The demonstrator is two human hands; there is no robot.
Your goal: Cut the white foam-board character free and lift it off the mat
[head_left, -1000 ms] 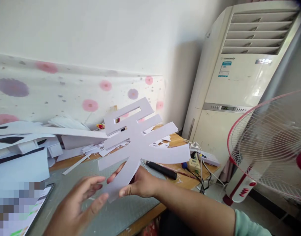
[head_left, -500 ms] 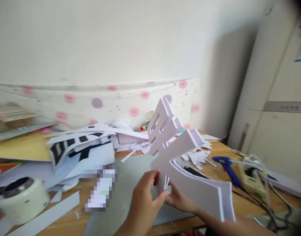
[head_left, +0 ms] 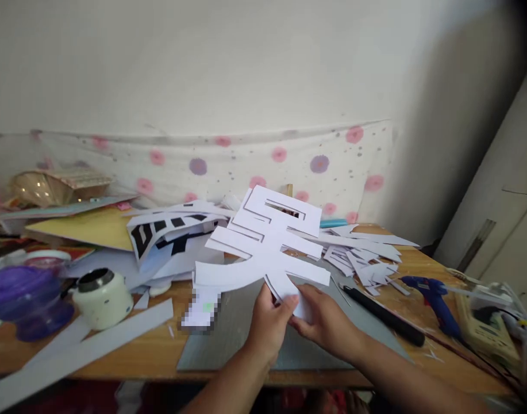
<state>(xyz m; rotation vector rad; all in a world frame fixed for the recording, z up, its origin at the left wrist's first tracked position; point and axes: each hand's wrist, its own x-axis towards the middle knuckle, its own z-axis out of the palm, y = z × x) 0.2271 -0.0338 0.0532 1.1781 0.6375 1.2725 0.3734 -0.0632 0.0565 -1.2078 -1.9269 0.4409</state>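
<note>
Cluttered wooden desk [head_left: 129, 356] below: my left hand [head_left: 269, 325] and right hand [head_left: 327, 322] pinch the lower stem of a white foam-board character cutout [head_left: 267, 247], held above the grey mat [head_left: 241, 339], strokes fanning away from my fingers.

Your hands [head_left: 295, 322] hold the cutout [head_left: 263, 241] over the mat [head_left: 233, 339], mid table [head_left: 129, 356]. Jar [head_left: 102, 298] sits left w/ paper scraps [head_left: 168, 236] behind it. Glue gun [head_left: 433, 294] lies right, pen [head_left: 381, 315] btwn it & mat.
</note>
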